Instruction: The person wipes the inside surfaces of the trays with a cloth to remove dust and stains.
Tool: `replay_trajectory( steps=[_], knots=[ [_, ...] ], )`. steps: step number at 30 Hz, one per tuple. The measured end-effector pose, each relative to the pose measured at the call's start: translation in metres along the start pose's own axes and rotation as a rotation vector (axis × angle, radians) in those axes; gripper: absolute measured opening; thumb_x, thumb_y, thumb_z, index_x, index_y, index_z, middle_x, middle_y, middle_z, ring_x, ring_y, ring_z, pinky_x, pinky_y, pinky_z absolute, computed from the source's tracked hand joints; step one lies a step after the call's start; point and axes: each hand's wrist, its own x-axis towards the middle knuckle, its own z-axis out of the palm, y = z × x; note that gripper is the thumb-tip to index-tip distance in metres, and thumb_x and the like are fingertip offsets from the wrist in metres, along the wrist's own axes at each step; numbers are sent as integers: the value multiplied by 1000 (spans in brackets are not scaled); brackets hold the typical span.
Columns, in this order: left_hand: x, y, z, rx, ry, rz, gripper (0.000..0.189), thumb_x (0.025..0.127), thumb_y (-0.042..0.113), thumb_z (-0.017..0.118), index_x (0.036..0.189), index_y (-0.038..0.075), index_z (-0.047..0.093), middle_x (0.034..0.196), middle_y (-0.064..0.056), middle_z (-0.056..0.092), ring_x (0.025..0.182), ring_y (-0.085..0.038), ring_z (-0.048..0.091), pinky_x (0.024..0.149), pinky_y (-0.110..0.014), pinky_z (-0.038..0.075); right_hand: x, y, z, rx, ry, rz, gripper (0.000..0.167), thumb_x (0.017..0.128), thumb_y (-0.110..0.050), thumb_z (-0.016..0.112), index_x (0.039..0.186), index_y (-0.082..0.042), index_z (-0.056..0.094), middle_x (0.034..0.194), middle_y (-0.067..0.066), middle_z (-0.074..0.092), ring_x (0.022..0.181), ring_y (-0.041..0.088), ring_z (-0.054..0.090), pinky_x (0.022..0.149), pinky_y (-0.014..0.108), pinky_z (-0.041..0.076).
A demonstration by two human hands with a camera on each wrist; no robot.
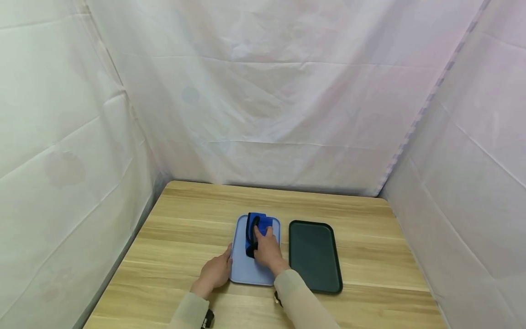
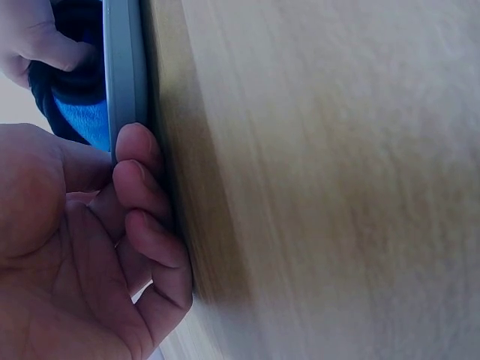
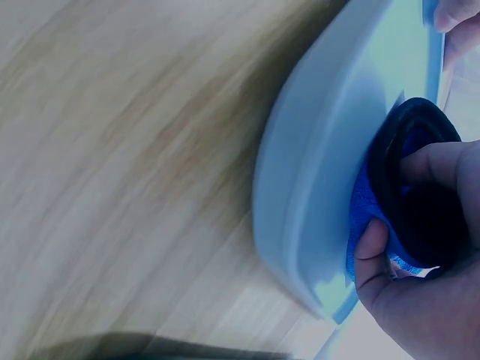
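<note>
A light blue tray (image 1: pixel 242 275) lies on the wooden table, and on its upper part sits a blue cloth piece with black trim (image 1: pixel 263 222); its exact kind is unclear. My right hand (image 1: pixel 268 250) grips this cloth piece. In the right wrist view one finger reaches inside the black-edged loop (image 3: pixel 390 150), while another digit presses the blue fabric from outside. My left hand (image 1: pixel 215 272) holds the tray's left edge. Seen from the left wrist, several curled fingertips (image 2: pixel 139 146) rest against the outer wall of the rim, with the thumb side partly hidden.
Just right of the light blue tray lies a dark green tray (image 1: pixel 313 256). Both stand on a wood-grain table (image 1: pixel 181 233). White cloth walls (image 1: pixel 263 100) enclose the back and both sides.
</note>
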Motion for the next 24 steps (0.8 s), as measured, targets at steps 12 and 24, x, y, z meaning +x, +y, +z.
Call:
replay_trajectory(
  steps=[12, 24],
  knots=[
    [0, 1, 0, 0, 5, 6, 52, 108, 20, 49, 157, 4, 43, 120, -24, 73, 87, -30, 72, 81, -53, 57, 7, -9, 9, 21, -35, -14, 81, 89, -11, 78, 160, -16, 40, 158, 32, 30, 118, 39, 59, 96, 49, 54],
    [1, 0, 1, -4, 5, 4, 52, 108, 21, 50, 157, 4, 44, 115, -24, 75, 81, -27, 70, 76, -52, 57, 13, -16, 13, 2, -54, -15, 85, 87, -10, 80, 161, -17, 39, 158, 32, 30, 121, 41, 59, 96, 48, 55]
  ],
)
